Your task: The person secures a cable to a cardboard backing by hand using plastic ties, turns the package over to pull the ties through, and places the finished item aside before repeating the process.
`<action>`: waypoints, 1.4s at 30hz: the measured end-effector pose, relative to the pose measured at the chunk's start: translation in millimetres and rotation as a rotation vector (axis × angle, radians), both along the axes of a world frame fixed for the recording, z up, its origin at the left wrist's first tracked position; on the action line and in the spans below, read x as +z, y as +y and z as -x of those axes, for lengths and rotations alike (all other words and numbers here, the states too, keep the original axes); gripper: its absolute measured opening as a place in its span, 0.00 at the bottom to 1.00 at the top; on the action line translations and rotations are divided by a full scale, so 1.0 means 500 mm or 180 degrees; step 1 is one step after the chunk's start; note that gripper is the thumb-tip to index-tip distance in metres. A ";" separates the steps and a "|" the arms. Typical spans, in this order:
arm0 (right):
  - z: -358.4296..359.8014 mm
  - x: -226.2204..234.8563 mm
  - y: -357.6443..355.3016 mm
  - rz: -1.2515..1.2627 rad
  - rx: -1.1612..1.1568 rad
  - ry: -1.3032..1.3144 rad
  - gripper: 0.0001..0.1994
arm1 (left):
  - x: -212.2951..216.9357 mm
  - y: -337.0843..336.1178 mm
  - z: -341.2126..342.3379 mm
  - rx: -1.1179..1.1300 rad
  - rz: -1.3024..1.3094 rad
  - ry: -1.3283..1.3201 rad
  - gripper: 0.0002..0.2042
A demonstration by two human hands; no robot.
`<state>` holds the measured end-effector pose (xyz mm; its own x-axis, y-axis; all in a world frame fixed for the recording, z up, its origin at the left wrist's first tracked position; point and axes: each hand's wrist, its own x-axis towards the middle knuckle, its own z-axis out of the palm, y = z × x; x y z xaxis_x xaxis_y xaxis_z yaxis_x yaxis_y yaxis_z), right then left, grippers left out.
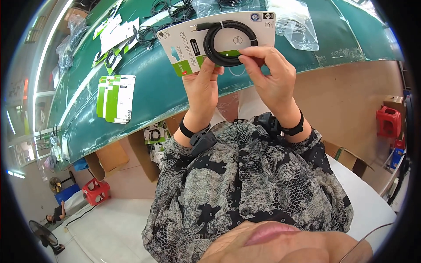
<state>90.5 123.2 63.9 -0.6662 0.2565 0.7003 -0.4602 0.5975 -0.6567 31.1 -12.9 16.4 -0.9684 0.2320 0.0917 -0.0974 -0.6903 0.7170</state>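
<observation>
A white and green packaging card (184, 52) is held up over the table's near edge, with a coiled black cable (209, 41) lying against its face. My left hand (202, 85) is closed on the card's lower edge, its thumb in front beside the coil. The thumb and index finger of my right hand (272, 72) pinch together at the coil's lower right. A thin white tie (237, 73) loops down from the coil towards those fingertips. White bands also hold the coil at its top and right. The cable's metal plug (193, 28) points left.
On the green table (162, 94) lie a stack of cards (116, 98), more carded cables (116, 37), loose black cables (147, 35) and a clear bag of white cables (294, 24). Below stands a cardboard box (147, 151) holding carded cables. Red stools (388, 122) and another person (57, 213) are farther off.
</observation>
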 end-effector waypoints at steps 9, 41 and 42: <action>0.020 -0.011 -0.004 0.0342 0.0087 -0.0194 0.07 | 0.006 0.001 0.005 0.0108 0.0001 0.0044 0.10; 0.024 -0.005 0.002 -0.0615 0.0082 -0.0459 0.05 | -0.011 -0.001 0.003 0.0516 0.0505 0.0810 0.12; 0.023 -0.006 0.001 -0.0584 0.0093 -0.0470 0.05 | -0.012 -0.001 0.002 0.0511 0.0500 0.0812 0.12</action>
